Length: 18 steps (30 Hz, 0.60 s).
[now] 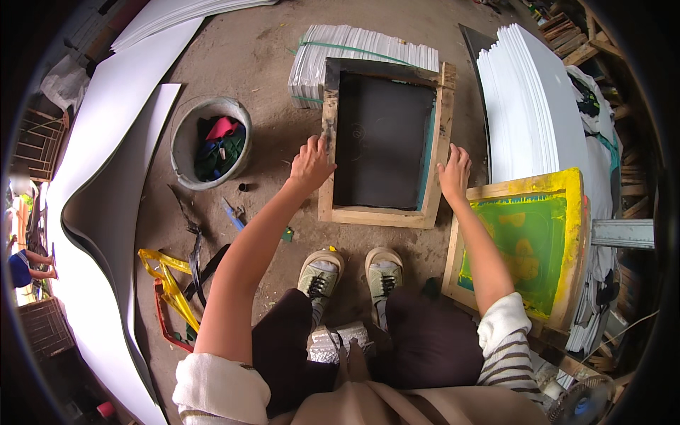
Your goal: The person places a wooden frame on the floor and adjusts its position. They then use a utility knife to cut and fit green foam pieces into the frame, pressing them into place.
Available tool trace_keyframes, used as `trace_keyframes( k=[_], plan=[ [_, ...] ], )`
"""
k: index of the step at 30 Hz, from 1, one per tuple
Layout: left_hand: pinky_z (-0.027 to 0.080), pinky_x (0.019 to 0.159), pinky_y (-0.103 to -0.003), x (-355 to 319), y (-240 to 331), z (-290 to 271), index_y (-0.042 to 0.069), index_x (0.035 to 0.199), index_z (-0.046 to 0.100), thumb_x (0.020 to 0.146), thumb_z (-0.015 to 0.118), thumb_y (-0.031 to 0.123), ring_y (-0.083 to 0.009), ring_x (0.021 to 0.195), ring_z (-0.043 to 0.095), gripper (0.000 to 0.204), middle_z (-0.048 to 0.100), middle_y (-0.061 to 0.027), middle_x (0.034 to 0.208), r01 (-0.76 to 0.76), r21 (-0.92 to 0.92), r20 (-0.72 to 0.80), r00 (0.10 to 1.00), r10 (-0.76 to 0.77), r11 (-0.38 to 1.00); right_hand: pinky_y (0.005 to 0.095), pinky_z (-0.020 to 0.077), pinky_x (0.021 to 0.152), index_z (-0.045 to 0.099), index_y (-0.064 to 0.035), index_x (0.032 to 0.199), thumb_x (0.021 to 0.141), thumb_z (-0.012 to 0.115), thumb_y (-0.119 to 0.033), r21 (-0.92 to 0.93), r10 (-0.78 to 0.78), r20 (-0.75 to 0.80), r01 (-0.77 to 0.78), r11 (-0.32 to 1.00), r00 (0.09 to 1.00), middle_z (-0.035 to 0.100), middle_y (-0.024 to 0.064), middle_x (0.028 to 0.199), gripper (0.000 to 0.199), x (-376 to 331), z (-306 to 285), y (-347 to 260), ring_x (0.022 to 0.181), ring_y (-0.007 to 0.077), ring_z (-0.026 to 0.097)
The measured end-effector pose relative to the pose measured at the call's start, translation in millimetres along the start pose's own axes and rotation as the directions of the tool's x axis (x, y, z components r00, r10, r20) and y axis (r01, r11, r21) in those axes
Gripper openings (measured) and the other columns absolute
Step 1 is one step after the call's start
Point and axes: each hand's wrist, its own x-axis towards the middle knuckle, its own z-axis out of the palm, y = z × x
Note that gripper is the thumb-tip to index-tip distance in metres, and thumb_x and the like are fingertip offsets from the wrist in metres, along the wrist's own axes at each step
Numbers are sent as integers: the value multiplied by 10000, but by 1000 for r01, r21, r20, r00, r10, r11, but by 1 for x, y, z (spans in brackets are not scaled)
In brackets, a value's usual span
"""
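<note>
A wooden-framed printing screen with dark mesh stands before me, its upper end against a strapped bundle of white sheets. Faint swirl marks and a teal strip along the right side show on the mesh. My left hand grips the left rail of the frame, thumb on the front face. On the opposite rail, my right hand has its fingers round the outer edge. Beneath my right forearm leans a second screen, green mesh with yellow paint on its wooden frame.
A grey bucket of coloured rags stands left, near blue-handled pliers and yellow straps. Large white sheets curve along the left. A tall white stack stands right. My shoes are below the frame.
</note>
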Motion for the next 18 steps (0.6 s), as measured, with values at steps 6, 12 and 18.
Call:
trace_keyframes(
  k=[6, 12, 18],
  plan=[
    [440, 910, -419, 53, 3, 33, -28, 1395, 74, 776, 683, 251, -413, 1110, 473, 912, 386, -273, 1257, 165, -418, -89, 971, -221, 893, 430, 413, 916, 326, 45, 1304, 841, 606, -301, 341, 231, 65, -240, 909, 971, 432, 251, 1237, 641, -7, 38, 17, 1107, 405, 469],
    [467, 846, -473, 71, -1, 40, 76, 1380, 138, 768, 630, 166, -454, 1016, 528, 790, 431, -278, 1227, 222, -423, -137, 943, -304, 879, 415, 399, 934, 384, 67, 1258, 806, 649, -272, 406, 181, 181, -241, 882, 967, 485, 263, 1200, 624, -12, 45, 26, 1113, 404, 471],
    [437, 883, -472, 55, 6, 54, -4, 1356, 131, 752, 607, 139, -463, 1040, 482, 782, 363, -312, 1216, 114, -471, -135, 970, -200, 875, 389, 372, 966, 375, 58, 1268, 784, 670, -203, 389, 293, 211, -355, 850, 932, 491, 250, 1211, 623, -44, 41, 30, 1148, 377, 457]
  ],
)
